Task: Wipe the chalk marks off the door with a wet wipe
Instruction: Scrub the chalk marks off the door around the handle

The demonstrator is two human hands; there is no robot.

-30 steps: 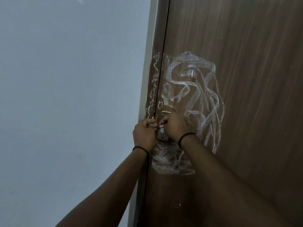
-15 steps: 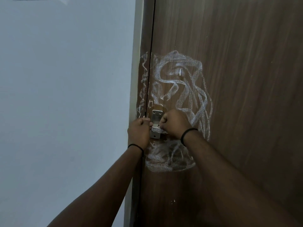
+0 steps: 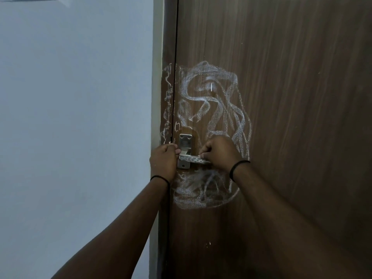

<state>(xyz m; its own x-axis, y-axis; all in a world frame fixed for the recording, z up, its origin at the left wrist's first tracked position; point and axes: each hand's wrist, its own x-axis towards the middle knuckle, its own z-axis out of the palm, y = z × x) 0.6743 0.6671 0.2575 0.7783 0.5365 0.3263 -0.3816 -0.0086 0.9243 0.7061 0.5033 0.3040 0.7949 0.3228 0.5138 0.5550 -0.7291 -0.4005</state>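
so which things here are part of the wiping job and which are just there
Job:
door
chalk marks
left hand, fist by the handle plate
right hand, at the handle; a white bit shows at its fingers, perhaps the wipe

Just there:
handle, chalked too
wall
wristbands

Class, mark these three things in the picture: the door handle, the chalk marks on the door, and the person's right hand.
door handle [image 3: 190, 158], head view, on the lever.
chalk marks [image 3: 203, 111], head view, on a thick stroke above the handle.
right hand [image 3: 218, 153], head view, on its back.
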